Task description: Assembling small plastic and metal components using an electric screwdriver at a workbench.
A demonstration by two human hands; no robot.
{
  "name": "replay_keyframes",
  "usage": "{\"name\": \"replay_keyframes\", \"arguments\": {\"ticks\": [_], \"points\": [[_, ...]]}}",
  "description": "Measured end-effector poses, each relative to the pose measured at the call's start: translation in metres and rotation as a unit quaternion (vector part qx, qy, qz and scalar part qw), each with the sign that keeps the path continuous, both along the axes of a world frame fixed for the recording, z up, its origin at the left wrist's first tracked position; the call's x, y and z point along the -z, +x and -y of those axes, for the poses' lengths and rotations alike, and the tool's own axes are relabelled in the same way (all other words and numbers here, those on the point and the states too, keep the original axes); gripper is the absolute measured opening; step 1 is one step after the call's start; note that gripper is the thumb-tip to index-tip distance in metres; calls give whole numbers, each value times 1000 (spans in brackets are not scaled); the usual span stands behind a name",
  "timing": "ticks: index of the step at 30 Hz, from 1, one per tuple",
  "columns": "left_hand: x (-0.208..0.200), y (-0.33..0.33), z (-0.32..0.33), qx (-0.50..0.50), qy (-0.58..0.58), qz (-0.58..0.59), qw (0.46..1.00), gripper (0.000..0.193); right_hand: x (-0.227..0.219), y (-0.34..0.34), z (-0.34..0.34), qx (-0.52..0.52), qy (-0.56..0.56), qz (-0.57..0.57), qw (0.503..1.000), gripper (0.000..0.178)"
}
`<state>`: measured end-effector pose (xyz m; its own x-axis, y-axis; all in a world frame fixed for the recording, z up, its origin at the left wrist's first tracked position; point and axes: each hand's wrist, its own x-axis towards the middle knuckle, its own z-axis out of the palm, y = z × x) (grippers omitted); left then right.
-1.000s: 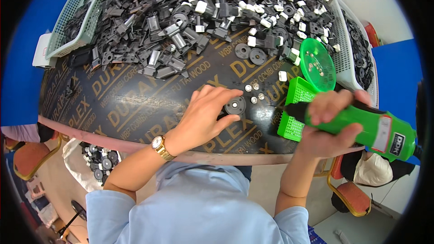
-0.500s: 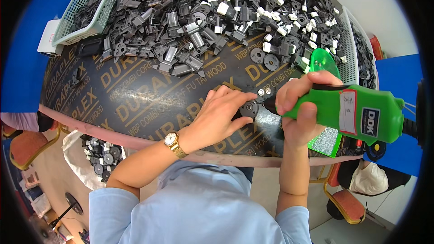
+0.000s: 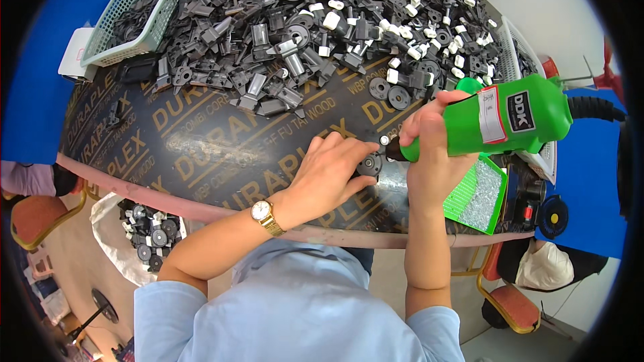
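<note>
My right hand (image 3: 433, 151) is wrapped round a green electric screwdriver (image 3: 537, 110), which lies nearly level with its dark nose toward the left. My left hand (image 3: 325, 171) rests on the table, thumb and forefinger on either side of a small round black plastic part (image 3: 368, 164), pinching it against the tabletop. The screwdriver's nose is just right of this part; whether its bit touches anything cannot be made out. A small white piece (image 3: 384, 140) sits just beyond the part. Close to my right wrist is a green tray (image 3: 497, 222) filled with tiny silvery pieces that look like screws.
A large heap of black and white plastic parts (image 3: 268, 33) covers the back of the dark table (image 3: 221, 134). Pale baskets of parts stand at the left (image 3: 144, 43) and right (image 3: 508, 50). A white bag (image 3: 107, 228) of assembled parts sits below the left edge.
The screwdriver has shifted left and slightly up, its rear end rising. More of the green tray shows. My left hand stays at the black part.
</note>
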<state>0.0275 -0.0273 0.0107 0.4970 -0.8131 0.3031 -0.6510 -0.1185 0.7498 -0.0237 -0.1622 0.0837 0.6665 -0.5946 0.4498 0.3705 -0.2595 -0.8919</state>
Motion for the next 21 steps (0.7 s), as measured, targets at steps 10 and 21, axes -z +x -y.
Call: {"name": "replay_keyframes", "arguments": {"ticks": [10,21], "points": [[2,-1,-7,-62,11,39,997,55,-18,-84,78,118,-86,48,988,69],[3,8,-5,32,4,99,995,42,16,-98,98,146,-41,51,987,71]]}}
